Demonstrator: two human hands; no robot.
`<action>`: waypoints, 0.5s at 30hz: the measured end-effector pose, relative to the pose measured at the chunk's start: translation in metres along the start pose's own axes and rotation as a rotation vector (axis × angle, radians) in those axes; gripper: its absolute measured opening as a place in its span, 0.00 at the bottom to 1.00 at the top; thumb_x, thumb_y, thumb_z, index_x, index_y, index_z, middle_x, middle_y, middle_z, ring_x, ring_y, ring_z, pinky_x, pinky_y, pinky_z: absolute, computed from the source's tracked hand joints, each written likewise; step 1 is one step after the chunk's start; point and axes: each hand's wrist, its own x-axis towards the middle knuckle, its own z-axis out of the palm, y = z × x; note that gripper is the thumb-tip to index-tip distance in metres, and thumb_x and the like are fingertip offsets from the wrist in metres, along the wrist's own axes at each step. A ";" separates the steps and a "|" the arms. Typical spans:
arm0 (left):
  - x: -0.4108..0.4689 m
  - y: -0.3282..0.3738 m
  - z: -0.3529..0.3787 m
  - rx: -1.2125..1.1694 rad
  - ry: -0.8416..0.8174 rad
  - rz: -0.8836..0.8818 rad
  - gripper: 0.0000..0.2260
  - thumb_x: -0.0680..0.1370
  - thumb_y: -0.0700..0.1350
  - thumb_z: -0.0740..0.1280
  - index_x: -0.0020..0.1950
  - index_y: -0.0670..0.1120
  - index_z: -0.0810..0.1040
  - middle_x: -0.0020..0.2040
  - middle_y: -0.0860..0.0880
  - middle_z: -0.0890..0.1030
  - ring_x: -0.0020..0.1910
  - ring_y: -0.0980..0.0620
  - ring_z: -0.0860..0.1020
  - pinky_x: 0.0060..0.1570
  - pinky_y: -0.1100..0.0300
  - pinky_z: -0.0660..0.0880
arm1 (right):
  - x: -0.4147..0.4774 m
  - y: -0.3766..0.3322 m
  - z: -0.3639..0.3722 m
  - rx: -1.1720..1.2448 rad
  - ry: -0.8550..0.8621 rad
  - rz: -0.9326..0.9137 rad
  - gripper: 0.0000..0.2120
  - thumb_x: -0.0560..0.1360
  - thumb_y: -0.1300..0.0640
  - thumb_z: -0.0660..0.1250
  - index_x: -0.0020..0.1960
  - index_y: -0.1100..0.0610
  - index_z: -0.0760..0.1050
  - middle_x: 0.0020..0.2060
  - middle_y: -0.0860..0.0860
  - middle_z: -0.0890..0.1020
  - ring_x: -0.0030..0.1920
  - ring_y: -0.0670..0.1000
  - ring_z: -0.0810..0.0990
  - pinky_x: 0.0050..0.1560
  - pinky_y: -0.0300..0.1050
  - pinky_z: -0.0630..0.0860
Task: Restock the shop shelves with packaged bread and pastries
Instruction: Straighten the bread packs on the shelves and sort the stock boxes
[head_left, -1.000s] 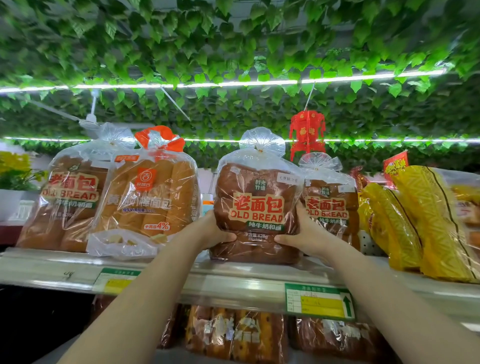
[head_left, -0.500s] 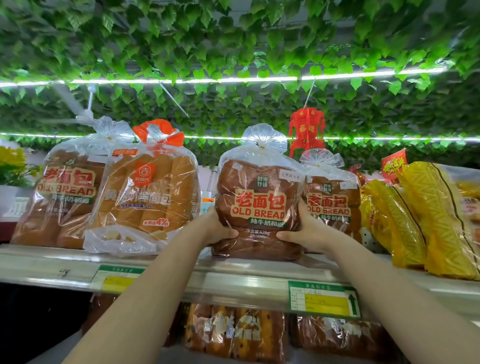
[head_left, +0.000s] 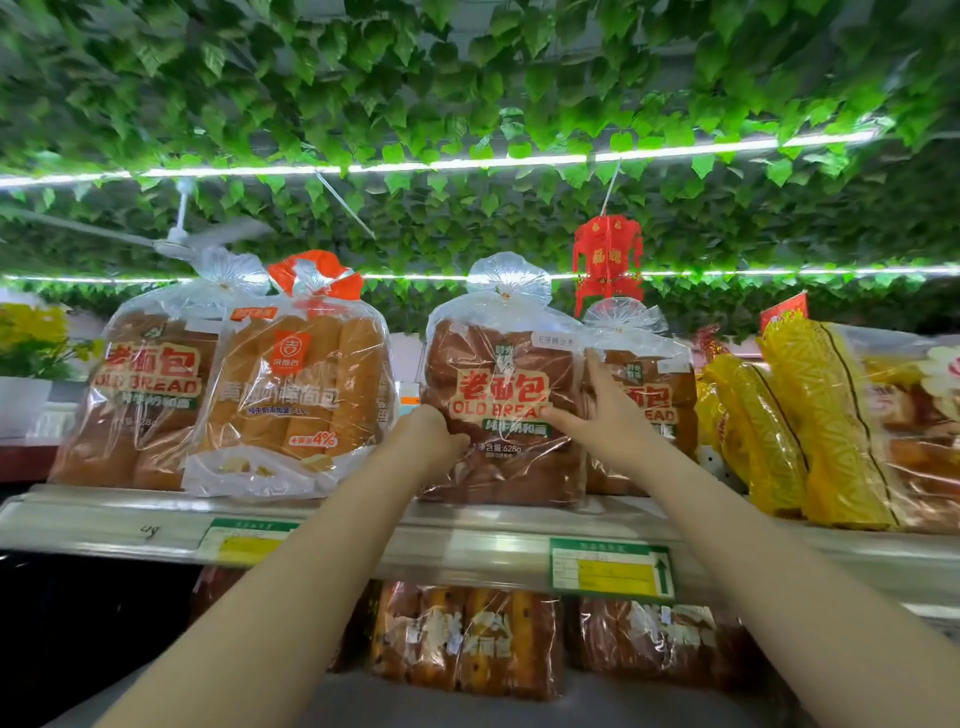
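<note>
A clear bag of dark brown loaf labelled OLD BREAD (head_left: 498, 364) stands upright on the top shelf (head_left: 467, 540), its knotted top pointing up. My left hand (head_left: 428, 441) grips the bag's lower left edge, thumb on the front. My right hand (head_left: 605, 421) lies against the bag's right side with the fingers straight and pointing up and the thumb stretched across the label. A second OLD BREAD bag (head_left: 649, 395) stands just behind and to the right, partly hidden by my right hand.
Left of a narrow gap stand a lighter stick-bread bag (head_left: 296, 395) and another OLD BREAD bag (head_left: 140, 395). Yellow packets (head_left: 810, 426) lean at the right. Wrapped loaves (head_left: 467, 639) fill the shelf below. A red lantern (head_left: 608, 254) and fake ivy hang overhead.
My right hand has let go of the bag's lower right side and slid upward, its fingers now straight. The bag sits a little further back and more upright. My left hand keeps its hold.
</note>
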 end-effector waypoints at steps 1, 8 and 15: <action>-0.006 0.005 -0.002 -0.027 0.018 0.014 0.15 0.82 0.49 0.65 0.62 0.40 0.74 0.53 0.44 0.80 0.50 0.43 0.77 0.45 0.58 0.71 | -0.004 -0.003 -0.004 0.006 0.011 -0.010 0.39 0.78 0.47 0.68 0.80 0.54 0.50 0.78 0.50 0.60 0.76 0.51 0.60 0.68 0.41 0.59; -0.054 0.044 -0.006 -0.238 0.109 0.192 0.26 0.83 0.56 0.60 0.78 0.48 0.61 0.74 0.47 0.70 0.70 0.45 0.70 0.68 0.53 0.67 | -0.039 -0.011 -0.027 0.199 0.073 -0.054 0.34 0.81 0.45 0.62 0.81 0.45 0.48 0.79 0.45 0.56 0.78 0.50 0.58 0.72 0.46 0.59; -0.109 0.097 0.018 -0.666 0.183 0.206 0.24 0.81 0.58 0.62 0.76 0.56 0.65 0.72 0.55 0.69 0.69 0.53 0.69 0.59 0.60 0.71 | -0.080 -0.002 -0.074 0.444 0.072 -0.052 0.29 0.82 0.44 0.59 0.79 0.43 0.53 0.76 0.43 0.62 0.74 0.44 0.62 0.72 0.45 0.64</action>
